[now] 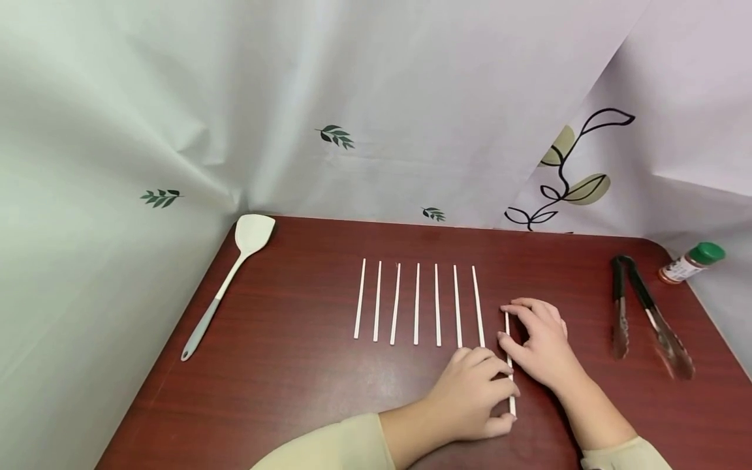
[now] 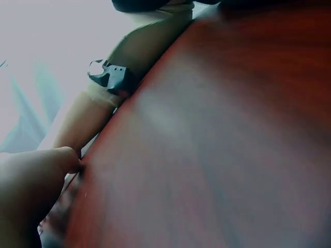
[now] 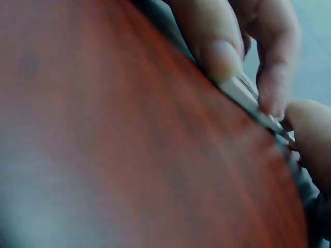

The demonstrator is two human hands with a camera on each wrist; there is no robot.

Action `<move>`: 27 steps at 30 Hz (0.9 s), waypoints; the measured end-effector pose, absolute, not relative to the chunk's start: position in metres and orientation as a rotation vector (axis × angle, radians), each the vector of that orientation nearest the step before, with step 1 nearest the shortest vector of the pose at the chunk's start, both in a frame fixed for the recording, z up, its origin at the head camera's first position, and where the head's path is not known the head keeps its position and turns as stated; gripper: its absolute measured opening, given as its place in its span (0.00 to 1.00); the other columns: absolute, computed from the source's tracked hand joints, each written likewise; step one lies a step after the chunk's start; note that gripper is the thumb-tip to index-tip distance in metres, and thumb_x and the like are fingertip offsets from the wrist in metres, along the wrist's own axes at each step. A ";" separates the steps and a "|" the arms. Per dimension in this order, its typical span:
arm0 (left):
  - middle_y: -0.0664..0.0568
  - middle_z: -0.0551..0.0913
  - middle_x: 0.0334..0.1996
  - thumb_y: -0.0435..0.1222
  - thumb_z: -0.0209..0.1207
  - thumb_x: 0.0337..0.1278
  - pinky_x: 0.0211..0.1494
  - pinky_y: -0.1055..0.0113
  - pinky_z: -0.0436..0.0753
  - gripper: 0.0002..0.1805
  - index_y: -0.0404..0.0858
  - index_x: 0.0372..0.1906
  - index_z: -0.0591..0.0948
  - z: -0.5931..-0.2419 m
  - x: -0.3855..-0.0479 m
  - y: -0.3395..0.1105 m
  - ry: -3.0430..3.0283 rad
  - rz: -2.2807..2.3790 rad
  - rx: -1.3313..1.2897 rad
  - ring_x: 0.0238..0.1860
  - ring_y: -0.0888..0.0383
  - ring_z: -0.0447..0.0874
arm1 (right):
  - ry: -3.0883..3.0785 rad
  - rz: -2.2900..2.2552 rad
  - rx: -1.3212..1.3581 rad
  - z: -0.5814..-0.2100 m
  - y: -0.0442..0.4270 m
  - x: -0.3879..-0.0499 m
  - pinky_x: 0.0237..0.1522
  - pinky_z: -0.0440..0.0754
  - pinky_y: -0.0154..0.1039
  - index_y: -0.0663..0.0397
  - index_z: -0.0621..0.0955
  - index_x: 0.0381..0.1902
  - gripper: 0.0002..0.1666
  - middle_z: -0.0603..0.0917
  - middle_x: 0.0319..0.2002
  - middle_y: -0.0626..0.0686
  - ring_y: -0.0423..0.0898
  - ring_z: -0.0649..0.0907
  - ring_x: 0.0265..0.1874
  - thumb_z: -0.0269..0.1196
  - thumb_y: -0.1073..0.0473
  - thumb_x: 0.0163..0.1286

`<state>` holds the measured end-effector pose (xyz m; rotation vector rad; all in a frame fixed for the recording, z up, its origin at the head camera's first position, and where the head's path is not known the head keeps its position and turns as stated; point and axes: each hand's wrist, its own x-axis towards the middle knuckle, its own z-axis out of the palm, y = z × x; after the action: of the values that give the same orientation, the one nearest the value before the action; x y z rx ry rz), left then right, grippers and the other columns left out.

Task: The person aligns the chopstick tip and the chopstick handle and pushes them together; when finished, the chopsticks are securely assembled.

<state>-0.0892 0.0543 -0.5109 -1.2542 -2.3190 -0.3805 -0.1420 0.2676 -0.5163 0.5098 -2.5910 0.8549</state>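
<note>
A white chopstick (image 1: 510, 378) lies near the front right of the dark red table, pointing away from me. My left hand (image 1: 472, 395) holds its near part, thumb by the near end and fingertips along its side. At the far part my right hand (image 1: 540, 339) pinches it between thumb and fingers. The right wrist view shows that thumb (image 3: 222, 62) against the white chopstick (image 3: 248, 101). To the left, several more white chopsticks (image 1: 417, 303) lie side by side, spaced apart. My left hand covers the near ends of the rightmost ones. The left wrist view is blurred.
A white spatula (image 1: 226, 281) with a grey handle end lies at the table's left edge. On the right are black-handled metal tongs (image 1: 646, 300), spread apart, and a green-capped bottle (image 1: 690, 263) by the edge. Patterned white cloth (image 1: 382, 176) hangs behind the table (image 1: 282, 372).
</note>
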 end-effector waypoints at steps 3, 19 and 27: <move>0.66 0.83 0.51 0.61 0.68 0.47 0.55 0.68 0.71 0.16 0.63 0.41 0.89 -0.510 -0.093 0.067 -2.357 -0.332 -1.207 0.56 0.64 0.76 | -2.661 0.840 0.473 -0.515 0.270 -0.149 0.53 0.61 0.74 0.55 0.88 0.56 0.24 0.79 0.60 0.63 0.71 0.69 0.64 0.73 0.60 0.60; 0.71 0.83 0.52 0.64 0.67 0.52 0.62 0.57 0.70 0.17 0.63 0.42 0.88 -0.520 -0.131 0.094 -2.535 -0.251 -0.934 0.62 0.62 0.74 | -2.701 0.810 0.252 -0.512 0.266 -0.189 0.54 0.60 0.74 0.51 0.89 0.59 0.19 0.79 0.59 0.64 0.73 0.70 0.61 0.71 0.55 0.73; 0.71 0.85 0.56 0.59 0.68 0.56 0.67 0.54 0.69 0.14 0.61 0.44 0.89 -0.517 -0.135 0.093 -2.579 -0.245 -0.868 0.67 0.60 0.75 | -2.767 0.813 0.248 -0.514 0.271 -0.190 0.58 0.58 0.72 0.47 0.86 0.66 0.24 0.77 0.63 0.63 0.72 0.67 0.65 0.67 0.51 0.75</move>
<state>-0.1349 0.0930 -0.5172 -0.8678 -2.5793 -0.2447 -0.1902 0.2705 -0.5142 0.2485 -2.7673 0.8130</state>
